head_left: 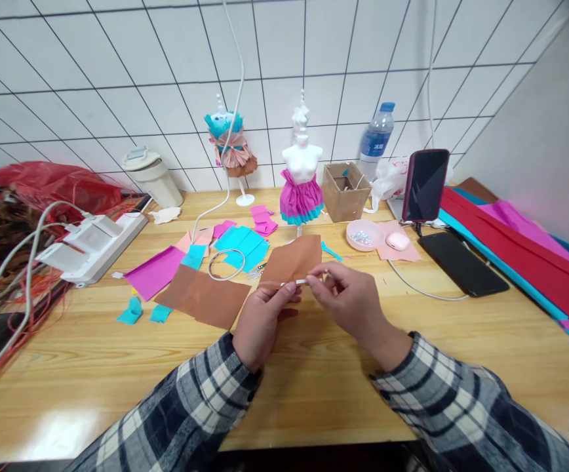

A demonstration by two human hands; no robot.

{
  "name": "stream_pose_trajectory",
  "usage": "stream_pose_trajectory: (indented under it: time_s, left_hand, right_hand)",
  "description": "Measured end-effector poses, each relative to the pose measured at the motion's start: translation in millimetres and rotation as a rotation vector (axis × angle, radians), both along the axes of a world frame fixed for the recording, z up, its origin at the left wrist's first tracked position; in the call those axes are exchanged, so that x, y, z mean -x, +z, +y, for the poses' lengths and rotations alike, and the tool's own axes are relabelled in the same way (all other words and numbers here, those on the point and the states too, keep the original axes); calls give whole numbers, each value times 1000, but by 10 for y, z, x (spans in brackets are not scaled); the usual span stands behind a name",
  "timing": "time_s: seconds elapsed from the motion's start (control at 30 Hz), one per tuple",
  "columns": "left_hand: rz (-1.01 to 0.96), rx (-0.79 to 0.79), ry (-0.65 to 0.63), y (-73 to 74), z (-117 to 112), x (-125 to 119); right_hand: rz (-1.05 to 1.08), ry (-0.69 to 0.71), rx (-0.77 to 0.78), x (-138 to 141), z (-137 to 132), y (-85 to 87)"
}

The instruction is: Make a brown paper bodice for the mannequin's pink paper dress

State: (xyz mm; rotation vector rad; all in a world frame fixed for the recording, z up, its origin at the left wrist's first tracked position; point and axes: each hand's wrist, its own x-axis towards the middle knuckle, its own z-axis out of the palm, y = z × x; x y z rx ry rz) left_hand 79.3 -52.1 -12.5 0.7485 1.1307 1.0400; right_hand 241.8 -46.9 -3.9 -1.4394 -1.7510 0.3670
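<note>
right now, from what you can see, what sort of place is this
Probably a small craft workspace: cut coloured sheets lie on a wooden table, a small white mannequin wears a magenta skirt, and a pink dish holds what look like beads.

Left hand (267,318) and right hand (351,298) nearly meeting, both in a pinch
Left arm (181,400) and right arm (466,400) angle in from the bottom corners, plaid sleeves (210,380) down near the wrists (396,344). Left thumb (283,296) points across toward the right, other fingers curled; right's pinching thumb-and-index style.
</note>
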Motion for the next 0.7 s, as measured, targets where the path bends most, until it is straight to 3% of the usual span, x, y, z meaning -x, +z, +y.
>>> stream_pose_trajectory:
  time_s: [0.13,0.23,0.33,0.47,0.63,0.7]
  left_hand:
    - [-143,186,-69,2,11,-1]
    - [-163,255,-107,7,8,-10]
    - [-169,263,-136,17,10,-15]
    - [-184,258,-143,21,23,-14]
    - [-184,207,-133,-4,31,-3]
    - [-169,172,-150,-20,28,-6]
  right_hand:
    - [-210,-206,202,-319,176,3]
    - [-216,-93,268,-412,259,-44]
    - [0,19,399,-329,278,-119]
    - [390,138,715,-212,262,-180]
    - [642,-5,767,-222,240,-140]
    - [708,36,808,-214,239,-137]
